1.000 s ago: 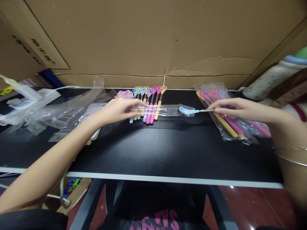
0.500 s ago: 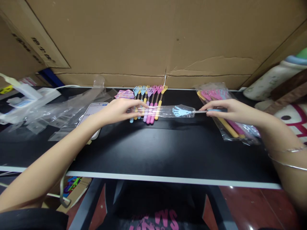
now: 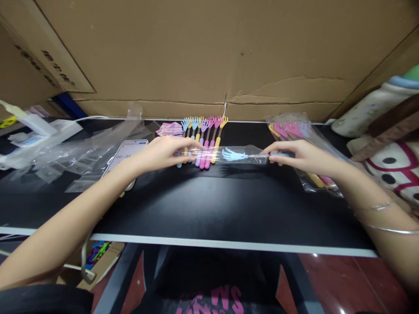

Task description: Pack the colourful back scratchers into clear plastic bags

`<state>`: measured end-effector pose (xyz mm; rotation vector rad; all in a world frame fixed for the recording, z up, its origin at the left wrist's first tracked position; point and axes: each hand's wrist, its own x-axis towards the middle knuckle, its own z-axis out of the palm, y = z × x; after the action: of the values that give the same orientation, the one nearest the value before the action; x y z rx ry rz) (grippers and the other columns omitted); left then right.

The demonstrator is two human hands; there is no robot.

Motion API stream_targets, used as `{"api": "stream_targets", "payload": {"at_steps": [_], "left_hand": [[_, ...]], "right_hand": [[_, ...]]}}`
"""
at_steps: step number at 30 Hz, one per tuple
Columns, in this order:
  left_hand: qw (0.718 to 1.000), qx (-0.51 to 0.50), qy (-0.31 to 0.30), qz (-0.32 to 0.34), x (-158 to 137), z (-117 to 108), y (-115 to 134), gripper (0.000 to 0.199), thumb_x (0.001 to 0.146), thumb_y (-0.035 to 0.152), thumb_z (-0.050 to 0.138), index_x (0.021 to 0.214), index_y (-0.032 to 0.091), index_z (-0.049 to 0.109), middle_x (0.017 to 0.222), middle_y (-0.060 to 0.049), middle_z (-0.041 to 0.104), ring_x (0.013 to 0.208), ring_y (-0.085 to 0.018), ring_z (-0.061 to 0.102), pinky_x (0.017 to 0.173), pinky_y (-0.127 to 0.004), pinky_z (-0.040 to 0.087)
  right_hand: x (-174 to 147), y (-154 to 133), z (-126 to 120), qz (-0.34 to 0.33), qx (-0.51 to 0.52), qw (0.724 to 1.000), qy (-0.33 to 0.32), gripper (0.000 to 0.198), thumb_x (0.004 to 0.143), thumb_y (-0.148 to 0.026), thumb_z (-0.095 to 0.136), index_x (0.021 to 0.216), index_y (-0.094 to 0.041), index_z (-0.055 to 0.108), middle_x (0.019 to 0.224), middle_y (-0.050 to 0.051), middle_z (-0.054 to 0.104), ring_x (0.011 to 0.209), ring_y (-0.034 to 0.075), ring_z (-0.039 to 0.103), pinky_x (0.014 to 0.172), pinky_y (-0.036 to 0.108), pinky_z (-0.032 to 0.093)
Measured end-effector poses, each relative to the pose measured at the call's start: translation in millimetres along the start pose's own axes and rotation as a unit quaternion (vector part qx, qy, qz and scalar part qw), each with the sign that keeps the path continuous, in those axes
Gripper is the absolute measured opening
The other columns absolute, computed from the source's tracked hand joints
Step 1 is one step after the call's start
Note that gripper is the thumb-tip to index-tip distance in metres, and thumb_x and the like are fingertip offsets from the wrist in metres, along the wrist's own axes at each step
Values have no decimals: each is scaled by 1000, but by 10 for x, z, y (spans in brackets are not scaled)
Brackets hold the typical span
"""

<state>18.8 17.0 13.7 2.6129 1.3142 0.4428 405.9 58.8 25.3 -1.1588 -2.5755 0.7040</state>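
Observation:
A light-blue back scratcher [image 3: 234, 155] lies partly inside a clear plastic sleeve [image 3: 253, 153], its hand-shaped head inside the film and its handle sticking out at the right. My right hand [image 3: 294, 156] is closed on that handle near the sleeve's mouth. The sleeve's other end is pinched by my left hand [image 3: 172, 152], thumb below and fingers above. Behind the stretched film, several back scratchers [image 3: 209, 144] in blue, yellow, purple and pink lie in a row on the black table, heads toward the cardboard.
Clear sleeves [image 3: 81, 150] are spread at the left beside a phone [image 3: 126, 150] showing a timer. Small pink printed cards [image 3: 169, 129] lie near the row. A plastic bag of back scratchers [image 3: 301, 126] sits behind my right hand. A cardboard wall [image 3: 209, 56] closes off the back.
My right hand has moved left, pushing the blue back scratcher deeper into the sleeve. My left hand has stayed almost in place, holding the sleeve's end.

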Motion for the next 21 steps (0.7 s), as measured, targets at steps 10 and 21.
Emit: {"api": "stream_targets", "payload": {"at_steps": [10,21], "left_hand": [[1000,14,-2,1,3,11,16,39,94,43,55,130,30,59,97,1,72,82,-15,64,67,-20,38],[1000,-9,6,25,-1,35,34,39,92,39,58,129,26,61,97,-1,71,79,-15,63,69,-21,39]], "right_hand": [[22,42,118,-7,81,995,53,38,82,-55,66,95,-22,51,76,2,70,61,16,61,62,32,47],[43,-60,209,-16,90,993,70,40,81,-56,68,93,-23,49,82,5,71,77,23,68,70,35,48]]}}
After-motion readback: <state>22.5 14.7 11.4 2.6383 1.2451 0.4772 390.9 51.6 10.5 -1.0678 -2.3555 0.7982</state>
